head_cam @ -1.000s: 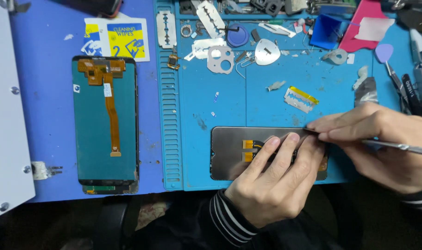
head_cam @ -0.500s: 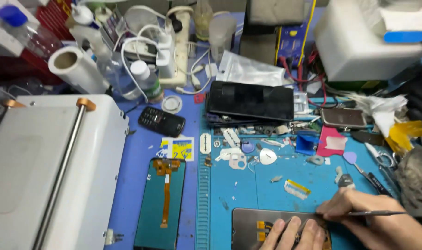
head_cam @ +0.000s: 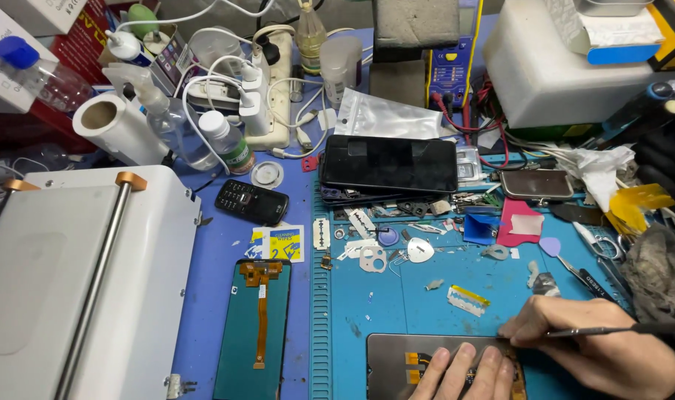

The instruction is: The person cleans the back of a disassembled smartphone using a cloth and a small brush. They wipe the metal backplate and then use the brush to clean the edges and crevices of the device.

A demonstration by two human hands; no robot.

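A dark phone display panel (head_cam: 391,361) lies face down on the blue work mat (head_cam: 426,304) at the bottom edge. My left hand (head_cam: 467,374) presses its fingers flat on the panel, beside yellow flex connectors (head_cam: 413,358). My right hand (head_cam: 589,348) pinches a thin metal tool (head_cam: 611,330), with its fingertips at the panel's upper right edge. Both hands are partly cut off by the frame's bottom.
A second screen panel with an orange flex cable (head_cam: 256,330) lies to the left. A white machine (head_cam: 71,281) fills the left side. A black smartphone (head_cam: 389,164), small keypad phone (head_cam: 251,201), blades, picks, bottles, chargers and cables crowd the back.
The view has tilted up from the hands to take in the whole bench. Both hands stay on the panel, the right still holding the tool.
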